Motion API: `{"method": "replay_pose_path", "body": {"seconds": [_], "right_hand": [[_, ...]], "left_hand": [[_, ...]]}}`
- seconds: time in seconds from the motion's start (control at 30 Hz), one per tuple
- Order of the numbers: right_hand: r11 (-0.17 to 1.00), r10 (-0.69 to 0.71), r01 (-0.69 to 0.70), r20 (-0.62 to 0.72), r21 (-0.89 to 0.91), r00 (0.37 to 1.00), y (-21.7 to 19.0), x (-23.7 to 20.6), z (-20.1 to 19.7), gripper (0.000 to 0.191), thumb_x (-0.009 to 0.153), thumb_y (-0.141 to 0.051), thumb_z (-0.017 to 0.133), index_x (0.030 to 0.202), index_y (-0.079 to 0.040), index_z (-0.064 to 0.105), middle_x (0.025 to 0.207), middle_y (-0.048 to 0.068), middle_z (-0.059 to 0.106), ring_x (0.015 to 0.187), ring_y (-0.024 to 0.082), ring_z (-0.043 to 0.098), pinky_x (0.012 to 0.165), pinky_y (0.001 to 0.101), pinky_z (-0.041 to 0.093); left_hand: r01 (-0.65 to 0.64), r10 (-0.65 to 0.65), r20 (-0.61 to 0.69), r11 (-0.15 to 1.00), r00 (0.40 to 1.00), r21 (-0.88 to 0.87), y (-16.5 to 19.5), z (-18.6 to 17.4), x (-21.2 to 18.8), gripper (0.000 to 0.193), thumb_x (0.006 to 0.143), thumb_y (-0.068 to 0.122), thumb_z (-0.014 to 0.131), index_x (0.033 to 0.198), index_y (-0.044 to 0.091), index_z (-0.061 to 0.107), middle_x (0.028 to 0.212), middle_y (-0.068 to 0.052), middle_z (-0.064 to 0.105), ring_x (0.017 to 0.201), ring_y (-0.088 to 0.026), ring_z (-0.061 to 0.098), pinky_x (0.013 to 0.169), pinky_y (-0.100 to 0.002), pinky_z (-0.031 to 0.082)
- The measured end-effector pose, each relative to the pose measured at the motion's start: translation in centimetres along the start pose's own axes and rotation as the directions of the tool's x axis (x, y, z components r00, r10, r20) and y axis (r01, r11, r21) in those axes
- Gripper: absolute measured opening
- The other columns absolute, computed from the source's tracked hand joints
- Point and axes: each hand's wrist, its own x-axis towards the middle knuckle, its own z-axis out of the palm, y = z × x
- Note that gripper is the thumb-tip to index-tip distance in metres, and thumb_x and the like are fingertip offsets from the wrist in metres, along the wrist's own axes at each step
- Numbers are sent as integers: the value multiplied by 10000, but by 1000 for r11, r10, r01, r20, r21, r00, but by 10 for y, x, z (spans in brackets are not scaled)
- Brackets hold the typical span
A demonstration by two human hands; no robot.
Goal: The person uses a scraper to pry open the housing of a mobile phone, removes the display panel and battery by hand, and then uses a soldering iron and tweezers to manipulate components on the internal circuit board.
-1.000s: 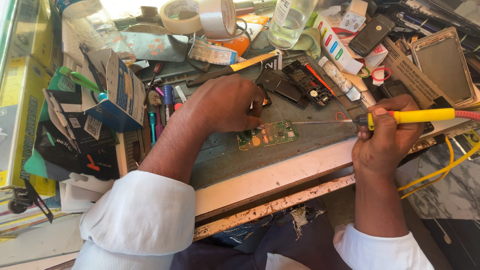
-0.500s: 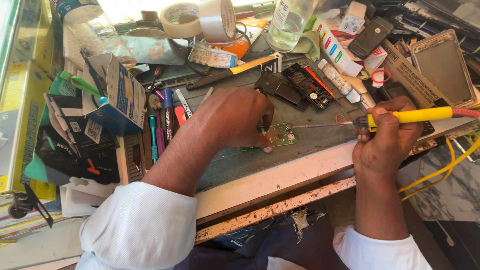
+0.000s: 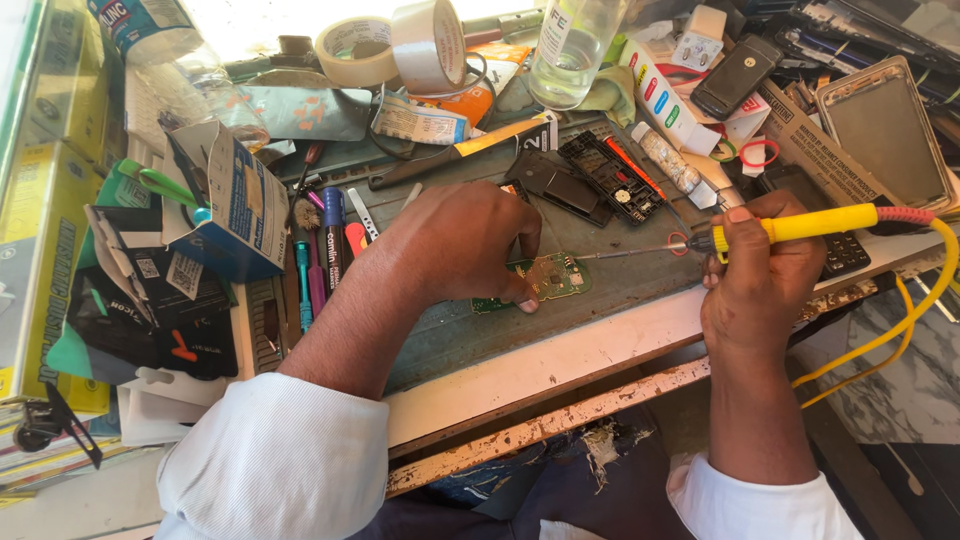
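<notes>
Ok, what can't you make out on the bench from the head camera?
- Left part of the circuit board: covered by the left hand.
- Exact spot under the soldering iron tip: too small, head view.
- Iron's yellow cable: drops behind the bench edge.

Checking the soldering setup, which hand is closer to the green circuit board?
Left. The left hand presses on the green circuit board; the right hand holds the soldering iron off to its right.
</notes>
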Motion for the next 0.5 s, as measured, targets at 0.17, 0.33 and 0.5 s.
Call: {"method": "replay_pose_path", "body": {"seconds": [0.17,0.33,0.5], "right_hand": [[999,-27,27,21,-37,999,0,-2,2,197,1114,-92,646,942,-65,554,750,15,534,530,41,421,504,217,366],[999,-45,45,53,-12,998,2,-2,0,224,1114,-78,644,916,-55,544,747,15,531,538,39,421,489,201,376],[998,-63,64,62,-14,996,4,-3,-1,198,1112,-83,646,946,-60,541,784,23,568,559,37,440,483,194,395]], "left_hand": [[-17,17,-15,1000,1000,4,-1,3,0,452,619,442,922,948,178,760,942,-61,750,985,-299,699,816,-467,538],[-3,3,-11,1000,1000,-4,0,4,-1,434,625,427,917,935,170,754,946,-54,746,992,-292,699,829,-459,539],[58,-58,9,998,998,23,6,-3,-5,436,640,448,912,933,166,755,966,-57,743,1008,-287,698,833,-471,537]]}}
